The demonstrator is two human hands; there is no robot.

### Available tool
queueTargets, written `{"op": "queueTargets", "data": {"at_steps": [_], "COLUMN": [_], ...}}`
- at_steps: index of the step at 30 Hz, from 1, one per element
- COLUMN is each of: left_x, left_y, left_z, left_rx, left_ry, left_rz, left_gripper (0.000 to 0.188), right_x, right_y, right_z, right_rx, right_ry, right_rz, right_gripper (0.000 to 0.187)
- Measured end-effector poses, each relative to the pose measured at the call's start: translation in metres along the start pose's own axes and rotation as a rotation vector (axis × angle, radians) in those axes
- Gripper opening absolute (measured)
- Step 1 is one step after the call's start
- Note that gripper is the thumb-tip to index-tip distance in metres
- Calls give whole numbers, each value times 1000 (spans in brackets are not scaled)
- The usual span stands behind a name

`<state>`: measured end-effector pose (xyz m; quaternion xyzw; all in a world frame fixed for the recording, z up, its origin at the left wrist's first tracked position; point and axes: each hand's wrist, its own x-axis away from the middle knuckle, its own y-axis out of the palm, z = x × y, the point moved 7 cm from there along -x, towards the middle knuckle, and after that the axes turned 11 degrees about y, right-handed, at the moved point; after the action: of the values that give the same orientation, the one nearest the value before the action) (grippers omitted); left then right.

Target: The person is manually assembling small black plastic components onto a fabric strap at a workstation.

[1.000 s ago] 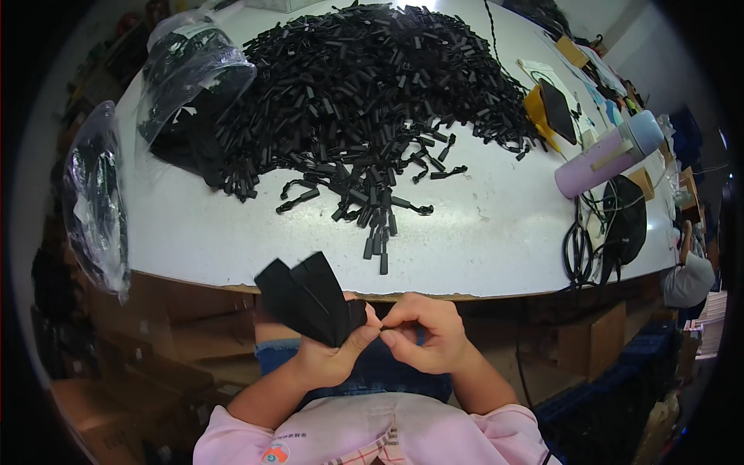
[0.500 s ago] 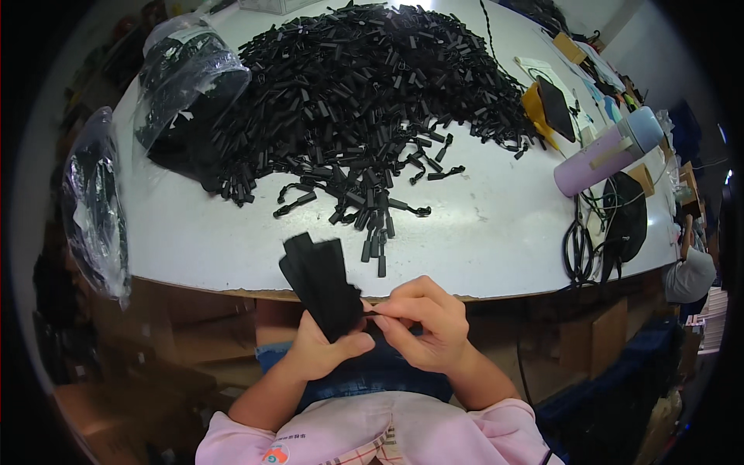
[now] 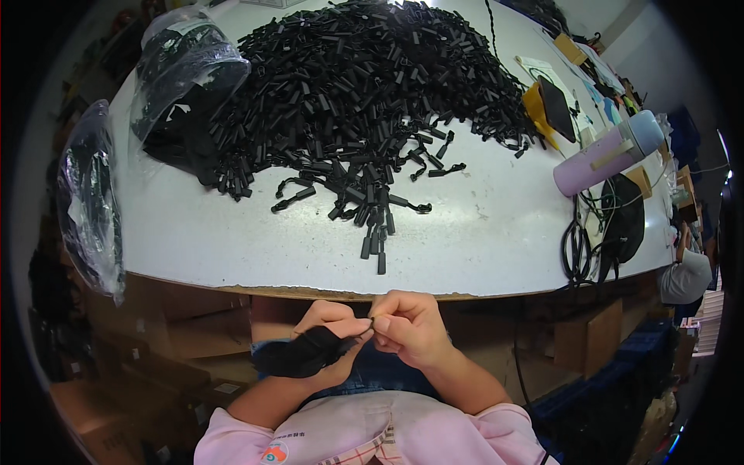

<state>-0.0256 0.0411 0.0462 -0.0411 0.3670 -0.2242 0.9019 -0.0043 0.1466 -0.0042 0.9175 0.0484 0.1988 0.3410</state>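
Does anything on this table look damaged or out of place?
Yes: the white table has a ragged near edge, with brown showing as if chipped. A few black pieces also straggle from the heap.

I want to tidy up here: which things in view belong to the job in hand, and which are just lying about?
Apparently the job's:
soft-looking flat black bundle in the left hand
tiny dark piece pinched by the right hand
probably the heap of small, slim black pieces

Apparently just lying about:
pale-blue-lidded lilac cylindrical bottle
black coiled cable
dark flat rectangular device
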Motion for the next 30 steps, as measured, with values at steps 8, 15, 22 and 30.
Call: {"op": "queueTargets", "data": {"at_steps": [8, 15, 22, 30], "left_x": [23, 13, 11, 19], "left_y": [4, 1, 13, 16], "left_z": [-41, -43, -41, -45], "left_rx": [830, 879, 967, 954], "left_ry": [-624, -685, -704, -715], "left_rz": [425, 446, 379, 334], "left_gripper": [15, 16, 14, 17], "right_x": [-9, -24, 15, 66], "right_y": [44, 9, -17, 67], "right_z": [-67, -87, -103, -89], "right_rx": [1293, 1802, 1709, 209], "right_ry": [-780, -722, -694, -637], "right_rz": [331, 514, 650, -478], "right_gripper": [16, 28, 23, 26]}}
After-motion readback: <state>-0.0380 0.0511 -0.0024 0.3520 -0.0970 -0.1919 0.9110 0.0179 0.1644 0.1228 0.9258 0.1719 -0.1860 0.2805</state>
